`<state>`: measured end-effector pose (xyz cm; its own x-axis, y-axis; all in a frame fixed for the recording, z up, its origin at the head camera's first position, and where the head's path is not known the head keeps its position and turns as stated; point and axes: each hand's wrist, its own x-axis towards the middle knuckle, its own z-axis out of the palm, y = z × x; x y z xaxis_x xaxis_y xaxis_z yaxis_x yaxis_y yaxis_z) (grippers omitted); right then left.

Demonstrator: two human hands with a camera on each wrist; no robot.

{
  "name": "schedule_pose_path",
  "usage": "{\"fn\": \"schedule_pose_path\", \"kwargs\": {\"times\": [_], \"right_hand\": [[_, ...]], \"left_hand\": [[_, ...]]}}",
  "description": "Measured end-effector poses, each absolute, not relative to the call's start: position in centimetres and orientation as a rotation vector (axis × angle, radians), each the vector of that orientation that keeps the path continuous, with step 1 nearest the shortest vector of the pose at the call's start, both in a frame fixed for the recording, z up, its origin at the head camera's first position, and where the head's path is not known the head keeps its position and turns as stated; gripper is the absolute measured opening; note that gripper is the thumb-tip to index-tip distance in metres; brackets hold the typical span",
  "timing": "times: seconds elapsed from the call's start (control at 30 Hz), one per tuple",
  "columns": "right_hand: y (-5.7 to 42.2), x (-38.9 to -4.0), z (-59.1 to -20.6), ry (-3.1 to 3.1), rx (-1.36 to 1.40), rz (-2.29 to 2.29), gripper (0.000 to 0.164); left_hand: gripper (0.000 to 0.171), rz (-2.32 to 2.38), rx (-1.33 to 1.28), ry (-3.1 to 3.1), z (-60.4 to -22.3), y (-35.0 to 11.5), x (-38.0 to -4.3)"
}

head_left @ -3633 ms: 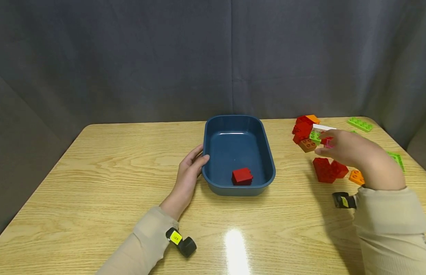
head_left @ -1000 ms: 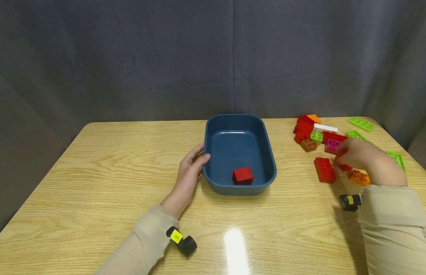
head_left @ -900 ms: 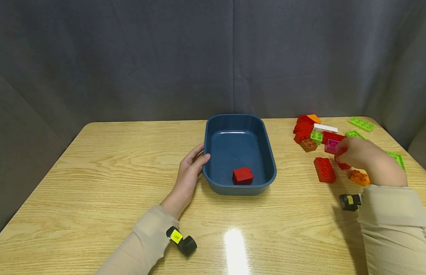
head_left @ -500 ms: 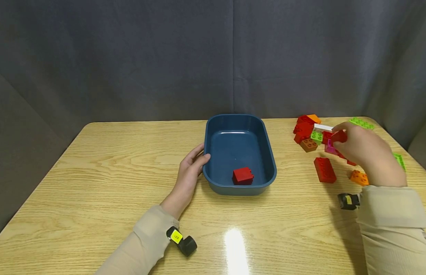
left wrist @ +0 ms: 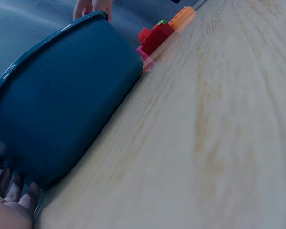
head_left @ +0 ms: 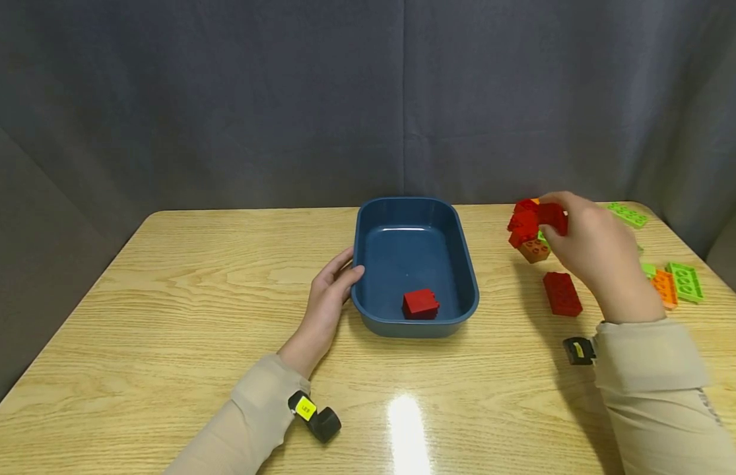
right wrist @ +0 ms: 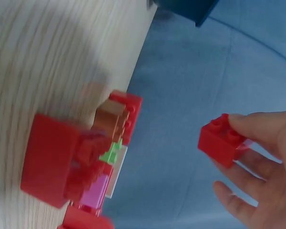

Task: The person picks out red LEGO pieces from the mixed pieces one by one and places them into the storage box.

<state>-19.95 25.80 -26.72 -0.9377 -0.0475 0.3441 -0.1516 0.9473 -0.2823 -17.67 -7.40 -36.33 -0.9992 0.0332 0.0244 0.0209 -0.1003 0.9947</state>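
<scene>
My right hand (head_left: 602,254) pinches a red toy building brick (right wrist: 219,143) between thumb and fingers, held in the air above the scattered bricks. In the head view that brick overlaps the red bricks (head_left: 524,225) at the back. At the left side of a dark blue plastic bin (head_left: 406,257), my left hand (head_left: 326,300) grips the wall, thumb over the rim and fingers along the outside. Inside the bin, near its front, lies one red brick (head_left: 420,303). Another red brick (head_left: 562,294) lies on the table below my right hand.
A brown brick (head_left: 534,251) sits beside the red group. Farther right are a flat green piece (head_left: 686,282), an orange brick (head_left: 665,288) and a long green piece (head_left: 627,214). In the right wrist view, a pink brick (right wrist: 94,192) lies among them. A dark curtain (head_left: 284,105) hangs behind the wooden table.
My right hand has picked up a red brick from the table beside the orange one, raised it and carried it leftward. The left hand and the bin have stayed in place.
</scene>
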Motion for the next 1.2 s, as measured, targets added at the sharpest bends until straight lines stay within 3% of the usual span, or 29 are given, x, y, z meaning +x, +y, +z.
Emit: {"fn": "schedule_pose_path", "kwargs": {"times": [0.33,0.7,1.2], "right_hand": [[23.1,-19.8,-27.0,-2.644,0.356,0.429,0.044],[20.6,-19.8,-27.8,-2.454,0.605,0.398,0.035],[17.4,-19.2,-28.5,-2.515,0.874,0.363,0.05]], "left_hand": [[0.051,2.32,0.07,2.109,-36.3,-7.3,-17.6],[0.052,2.328,0.079,2.102,-36.3,-7.4,-17.6],[0.052,2.319,0.074,2.11,-36.4,-7.4,-17.6]]}}
